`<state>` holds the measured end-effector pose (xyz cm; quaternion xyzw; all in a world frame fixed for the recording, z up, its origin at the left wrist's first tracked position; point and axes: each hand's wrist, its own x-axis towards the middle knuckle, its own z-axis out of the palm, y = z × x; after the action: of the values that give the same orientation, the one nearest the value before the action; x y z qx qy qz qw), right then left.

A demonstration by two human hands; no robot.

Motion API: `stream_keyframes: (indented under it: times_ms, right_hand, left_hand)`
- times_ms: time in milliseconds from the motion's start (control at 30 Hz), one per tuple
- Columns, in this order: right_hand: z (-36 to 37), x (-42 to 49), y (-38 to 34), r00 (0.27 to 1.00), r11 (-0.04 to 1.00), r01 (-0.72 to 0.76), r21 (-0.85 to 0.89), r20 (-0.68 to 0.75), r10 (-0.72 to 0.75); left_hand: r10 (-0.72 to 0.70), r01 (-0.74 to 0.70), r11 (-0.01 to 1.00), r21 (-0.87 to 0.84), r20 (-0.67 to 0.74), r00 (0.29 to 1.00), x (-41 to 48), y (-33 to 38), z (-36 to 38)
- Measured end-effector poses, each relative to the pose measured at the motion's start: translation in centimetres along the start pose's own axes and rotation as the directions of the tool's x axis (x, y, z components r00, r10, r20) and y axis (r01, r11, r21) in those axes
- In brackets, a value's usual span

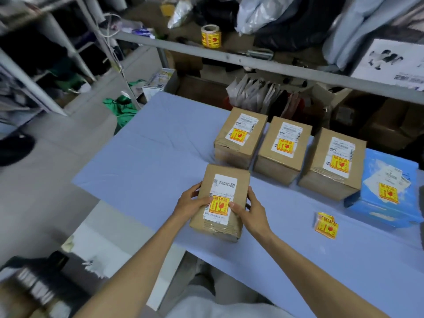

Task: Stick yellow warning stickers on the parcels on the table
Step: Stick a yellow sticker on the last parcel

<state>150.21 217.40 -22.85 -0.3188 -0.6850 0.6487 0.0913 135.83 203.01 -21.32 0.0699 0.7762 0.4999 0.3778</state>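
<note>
A brown near parcel is held flat on the blue-covered counter, nr its front-left part, btwn both grips. The left grip is closed on the parcel's left side: the fingers are curled against that side & the thumb is laid on top, touching the left edge of the yellow sticker. The right grip is closed on the right side in the same way, w/ its thumb set at the sticker's right edge. The sticker is seen on the lower half of the parcel's white shipping label, overlapping it.

Behind, three more brown parcels are stood side by side in a close row: back-left parcel, middle parcel & back-right parcel. Ea. is marked on top w/ a white label & a yellow sticker. Just right of the row a blue parcel is laid flat, also labelled & stickered. Whether it touches the back-right parcel cannot be told. A small stack of loose stickers is seen on the counter in front of the blue parcel, well apart from the near parcel & to the right of the right grip.

Beyond the counter, a sticker roll is stood on a grey shelf among bags & dark cloth. White packets are packed upright under the shelf, behind the row. Green fabric is seen on the floor, off the counter's far-left corner.
</note>
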Motion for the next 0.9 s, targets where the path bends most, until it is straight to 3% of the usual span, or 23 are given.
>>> stream_keyframes:
  times_ms: [400,600,900]
  right_hand:
    - [11.8,8.2,-5.0,0.997,0.996,-0.006,-0.088,0.079,0.013]
    - [14.0,13.2,-8.3,0.999,0.995,-0.045,-0.091,0.004,0.046]
    - [13.3,20.5,-13.1,0.987,0.977,-0.002,-0.214,-0.158,-0.032]
  left_hand:
    - [-0.015,0.015,1.000,-0.004,-0.162,0.987,5.0,0.5,-12.2]
    - [0.045,-0.034,0.997,0.065,-0.172,0.984,10.2,3.7,-15.1]
    - [0.141,-0.131,0.984,0.120,-0.080,0.987,19.0,10.4,-15.4]
